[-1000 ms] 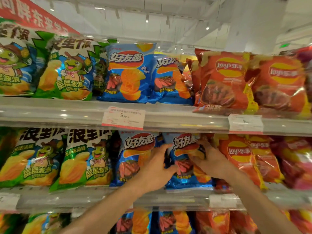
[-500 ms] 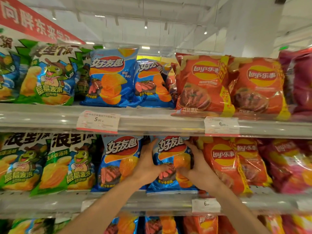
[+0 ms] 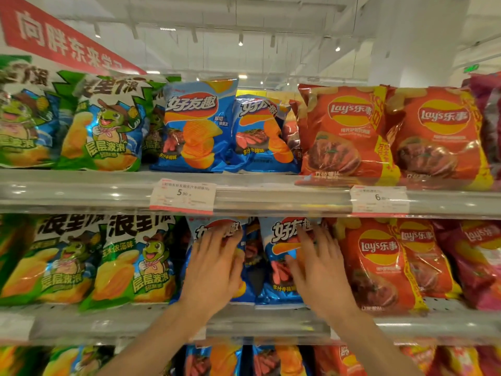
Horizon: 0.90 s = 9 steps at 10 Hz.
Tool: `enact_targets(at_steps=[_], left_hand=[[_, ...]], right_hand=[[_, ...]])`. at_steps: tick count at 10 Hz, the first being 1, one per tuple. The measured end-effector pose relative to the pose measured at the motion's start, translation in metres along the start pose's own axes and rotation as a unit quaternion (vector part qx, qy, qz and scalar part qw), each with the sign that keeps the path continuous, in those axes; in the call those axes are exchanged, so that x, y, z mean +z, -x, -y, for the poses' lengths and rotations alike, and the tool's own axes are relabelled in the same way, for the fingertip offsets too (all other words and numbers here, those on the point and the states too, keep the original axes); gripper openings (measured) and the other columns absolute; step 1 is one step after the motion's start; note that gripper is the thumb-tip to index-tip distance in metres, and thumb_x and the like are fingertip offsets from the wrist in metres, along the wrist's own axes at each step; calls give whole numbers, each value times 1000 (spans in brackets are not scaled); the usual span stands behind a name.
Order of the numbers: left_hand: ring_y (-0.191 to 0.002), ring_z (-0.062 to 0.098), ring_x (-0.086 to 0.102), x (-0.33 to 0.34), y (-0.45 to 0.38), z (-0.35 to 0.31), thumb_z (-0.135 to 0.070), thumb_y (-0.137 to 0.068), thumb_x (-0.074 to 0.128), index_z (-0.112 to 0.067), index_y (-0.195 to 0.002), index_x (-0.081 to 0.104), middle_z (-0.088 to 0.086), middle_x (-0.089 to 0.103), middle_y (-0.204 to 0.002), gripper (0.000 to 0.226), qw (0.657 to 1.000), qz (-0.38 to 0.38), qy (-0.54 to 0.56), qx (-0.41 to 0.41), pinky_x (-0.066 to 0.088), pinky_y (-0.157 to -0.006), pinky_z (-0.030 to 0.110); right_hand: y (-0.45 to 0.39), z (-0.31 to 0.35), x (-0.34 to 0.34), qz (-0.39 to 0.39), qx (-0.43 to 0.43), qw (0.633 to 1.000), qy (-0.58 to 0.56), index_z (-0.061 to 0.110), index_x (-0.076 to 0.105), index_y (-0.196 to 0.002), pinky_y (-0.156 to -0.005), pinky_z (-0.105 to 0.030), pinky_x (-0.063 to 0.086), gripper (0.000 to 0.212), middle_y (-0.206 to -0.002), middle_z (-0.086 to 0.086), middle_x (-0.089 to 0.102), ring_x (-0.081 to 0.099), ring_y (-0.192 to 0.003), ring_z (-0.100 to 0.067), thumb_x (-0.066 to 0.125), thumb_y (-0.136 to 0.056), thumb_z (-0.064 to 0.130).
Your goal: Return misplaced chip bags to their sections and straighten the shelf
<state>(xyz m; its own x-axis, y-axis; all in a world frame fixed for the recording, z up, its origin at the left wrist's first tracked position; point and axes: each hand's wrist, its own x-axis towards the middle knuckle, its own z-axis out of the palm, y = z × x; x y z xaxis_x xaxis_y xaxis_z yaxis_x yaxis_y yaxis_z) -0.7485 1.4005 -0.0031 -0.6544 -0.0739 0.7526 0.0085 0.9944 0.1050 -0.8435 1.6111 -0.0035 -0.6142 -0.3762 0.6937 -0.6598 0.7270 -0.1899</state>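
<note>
Middle shelf (image 3: 113,325), inspected from left to right. Two green bags (image 3: 130,260) stand upright with faces forward in their own section at the left; no fault seen there.

Next comes the blue section. The left hand (image 3: 214,270) lies flat on the left blue bag (image 3: 211,229), fingers straight and spread, pressing on its face and not gripping it. Judged purpose: to push the bag back and square it with the shelf edge. A narrow dark gap divides this bag from its neighbour.

The right hand (image 3: 320,272) lies flat in the same manner on the right blue bag (image 3: 282,289), fingers spread over its upper face. That bag stands just beside the red Lay's bags (image 3: 376,264) and appears to touch the first of them.

Both blue bags stand below the price tag (image 3: 183,196) and the blue bags of the shelf above, so they look correctly sectioned. Judgement: the step in hand is straightening, not re-sorting
</note>
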Motion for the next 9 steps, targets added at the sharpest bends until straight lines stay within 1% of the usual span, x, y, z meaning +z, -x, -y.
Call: enact_targets(at_steps=[1, 2, 3, 4, 5, 6, 7, 9], left_hand=[[-146, 35, 32, 12, 0, 17, -51, -101, 32, -21, -149, 44, 13, 38, -157, 58, 993, 59, -92, -39, 27, -116, 57], [-151, 34, 21, 21, 2, 20, -55, -102, 25, -21, -153, 38, 15, 31, -161, 62, 989, 71, -123, -25, 18, -120, 58], [-151, 33, 22, 20, 1, 19, -58, -102, 25, -22, -154, 36, 15, 31, -161, 65, 990, 69, -119, -20, 17, -121, 57], [-150, 33, 24, 22, 2, 17, -60, -101, 23, -23, -154, 35, 16, 31, -160, 66, 989, 81, -120, -23, 15, -121, 54], [-150, 33, 26, 22, 0, 16, -58, -101, 27, -23, -154, 34, 15, 31, -160, 64, 988, 84, -124, -29, 15, -121, 53], [-150, 33, 25, 23, -1, 16, -58, -100, 29, -23, -153, 36, 15, 31, -161, 64, 986, 84, -138, -33, 17, -121, 53], [-151, 32, 23, 18, -1, 11, -59, -100, 30, -23, -153, 36, 15, 31, -161, 65, 984, 89, -145, -46, 17, -121, 54], [-149, 33, 25, -13, 10, 8, -61, -99, 27, -24, -154, 33, 15, 32, -160, 67, 989, 41, -118, -74, 16, -121, 55]], right_hand=[[-8, 19, 19, 26, 9, 998, 59, 21, 32, -153, -119, -60, 14, 65, -159, -19, 27, 20, -148, -39, 30, -99, 57], [-9, 23, 34, 48, 21, 996, 76, 21, 30, -154, -118, -63, 15, 68, -162, -18, 20, 15, -150, -37, 21, -100, 60], [-6, 22, 38, 54, 33, 995, 79, 22, 27, -155, -119, -62, 12, 72, -164, -16, 14, 9, -152, -35, 15, -99, 65], [-6, 22, 43, 63, 38, 995, 73, 21, 26, -156, -119, -62, 14, 74, -164, -15, 9, 5, -152, -34, 11, -98, 66], [-8, 23, 44, 60, 42, 995, 69, 20, 28, -155, -119, -62, 14, 74, -164, -16, 11, 7, -152, -35, 12, -98, 65], [-7, 22, 45, 58, 36, 995, 74, 20, 25, -156, -120, -61, 10, 73, -164, -16, 11, 4, -152, -33, 14, -98, 65], [-7, 23, 39, 53, 38, 996, 66, 17, 26, -155, -119, -61, 11, 75, -164, -16, 13, 6, -152, -33, 18, -98, 65], [2, 36, 14, -6, 46, 998, 46, 14, 29, -153, -119, -59, 12, 76, -162, -17, 20, 14, -151, -34, 21, -98, 66]])
